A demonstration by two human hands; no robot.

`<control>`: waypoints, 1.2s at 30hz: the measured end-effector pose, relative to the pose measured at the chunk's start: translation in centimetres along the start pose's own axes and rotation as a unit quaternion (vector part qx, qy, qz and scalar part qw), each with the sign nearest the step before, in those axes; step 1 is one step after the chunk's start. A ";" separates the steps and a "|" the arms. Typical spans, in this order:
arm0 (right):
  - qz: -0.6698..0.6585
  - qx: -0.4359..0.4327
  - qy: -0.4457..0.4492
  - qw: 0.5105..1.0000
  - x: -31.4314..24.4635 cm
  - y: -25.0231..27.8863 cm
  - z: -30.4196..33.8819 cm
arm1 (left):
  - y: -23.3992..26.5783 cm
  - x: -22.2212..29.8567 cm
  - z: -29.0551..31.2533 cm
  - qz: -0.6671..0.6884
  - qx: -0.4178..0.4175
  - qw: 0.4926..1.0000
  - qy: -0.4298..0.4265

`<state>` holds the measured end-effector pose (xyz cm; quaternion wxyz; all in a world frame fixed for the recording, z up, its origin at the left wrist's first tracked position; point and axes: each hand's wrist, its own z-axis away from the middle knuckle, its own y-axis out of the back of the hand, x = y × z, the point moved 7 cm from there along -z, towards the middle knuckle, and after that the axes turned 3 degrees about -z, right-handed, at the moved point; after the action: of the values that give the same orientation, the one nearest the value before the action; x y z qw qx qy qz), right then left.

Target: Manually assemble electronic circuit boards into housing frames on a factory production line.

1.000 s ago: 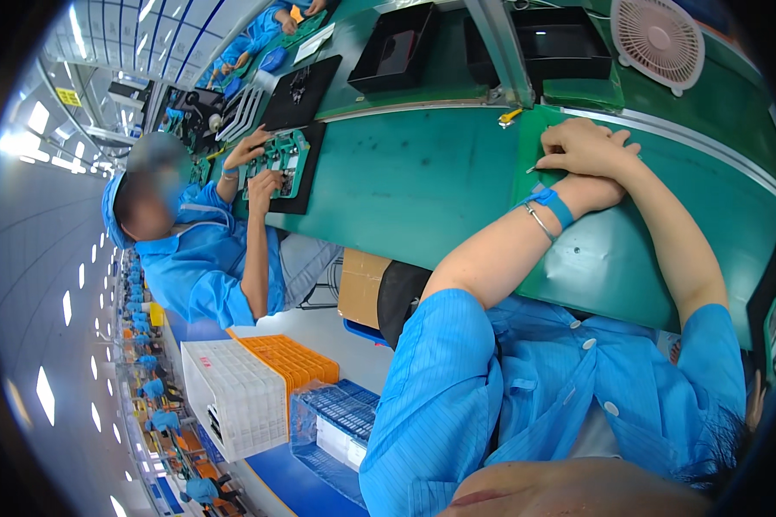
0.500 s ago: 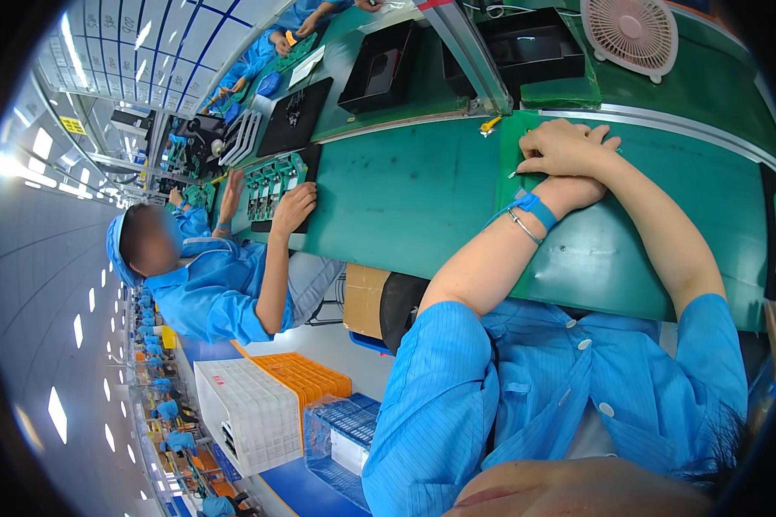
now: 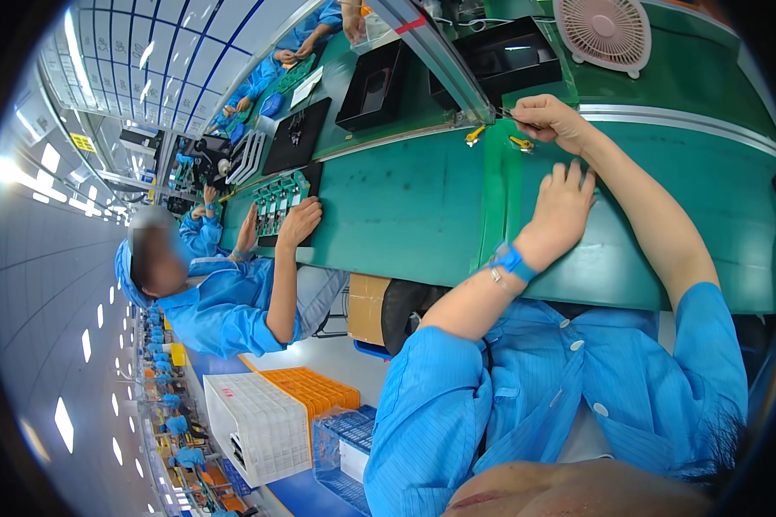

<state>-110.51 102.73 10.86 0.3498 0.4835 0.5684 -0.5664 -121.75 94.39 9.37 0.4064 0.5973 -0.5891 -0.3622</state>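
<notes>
My right hand [image 3: 550, 121] is closed in a pinch near the metal post, on a thin dark pointed tool [image 3: 510, 113] whose tip sticks out to the left; its exact kind is too small to tell. My left hand [image 3: 564, 205] lies palm down on the green work mat [image 3: 616, 241], fingers stretched out, apparently holding nothing. A blue wrist strap [image 3: 514, 262] and a bracelet circle my left wrist. Just below my right hand lies a small yellow clip-like piece [image 3: 522, 145]. Another yellow piece [image 3: 474, 135] sits to its left, at the foot of the post.
A metal post [image 3: 435, 52] rises behind the bench. Black trays [image 3: 375, 84] and a pink fan [image 3: 605, 30] stand beyond the rail. At left, a co-worker in blue touches a green circuit-board panel [image 3: 282, 200]. Crates [image 3: 254, 422] stand on the floor.
My hands, crossed over each other before, are apart now. The right has moved up and left toward the post; the left has drawn back and flattened. The second yellow piece has come into sight.
</notes>
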 end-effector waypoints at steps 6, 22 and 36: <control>-0.009 -0.014 -0.012 1.000 1.1 0.1 -0.1 | 4.4 1.0 7.2 0.059 -0.037 0.997 0.043; 0.045 0.002 -0.054 0.998 3.6 -3.7 1.2 | 23.7 -11.7 21.4 -0.139 0.205 0.930 0.273; 0.088 0.062 -0.121 0.987 7.6 -12.1 2.6 | 17.4 -30.9 33.3 -0.095 -0.025 0.880 0.464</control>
<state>-124.49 102.64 7.11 0.4335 0.4804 0.4413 -0.6217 -160.60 123.64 10.28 0.6118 0.7397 -0.2638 -0.0947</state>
